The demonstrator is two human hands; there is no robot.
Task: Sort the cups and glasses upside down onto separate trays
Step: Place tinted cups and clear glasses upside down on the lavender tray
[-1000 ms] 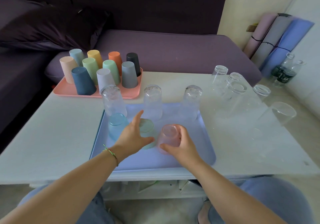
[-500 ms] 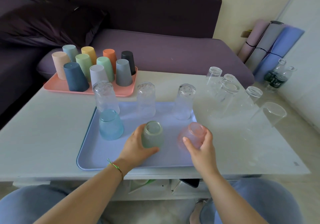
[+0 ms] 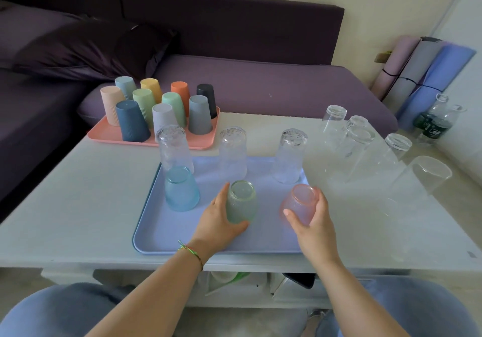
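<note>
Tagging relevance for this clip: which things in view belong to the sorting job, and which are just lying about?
Job: pink tray, its upturned coloured cups; blue tray with three textured glasses, blue glass; green glass in left hand; pink glass in right hand; plain glasses loose on the table.
Lying about: rolled mats, water bottles, dark cushion, sofa.

You get no readable text here. Bottles (image 3: 435, 121) at far right, by wall: dark green labels (image 3: 430, 129) with white print, too small and blurred for you to read. Nothing else in your view bears legible words, numbers or brand marks.
</note>
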